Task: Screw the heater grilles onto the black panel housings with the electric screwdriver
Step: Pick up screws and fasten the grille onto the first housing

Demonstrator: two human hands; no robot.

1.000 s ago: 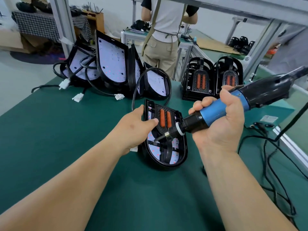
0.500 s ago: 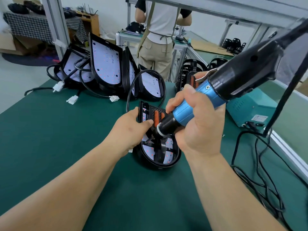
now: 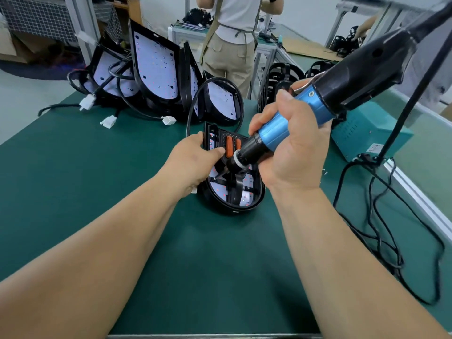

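Bit tip & any screw under it are too dark/small to make out. The right hand (image 3: 291,152) and the nose of the electric screwdriver (image 3: 293,118) hide the right part of the heater grille (image 3: 230,145); the tool's rear & cord are cut off top right. Left hand (image 3: 193,162) grips the left edge of the black panel housing (image 3: 234,207), thumb on top by the orange strips, fingertips partly hidden behind the rim. Right hand is wrapped tight round the tool's blue barrel, tilted down-left, bit over the grille. Housing lies flat, mid green table (image 3: 110,192), w/ more panels (image 3: 156,69) propped behind.
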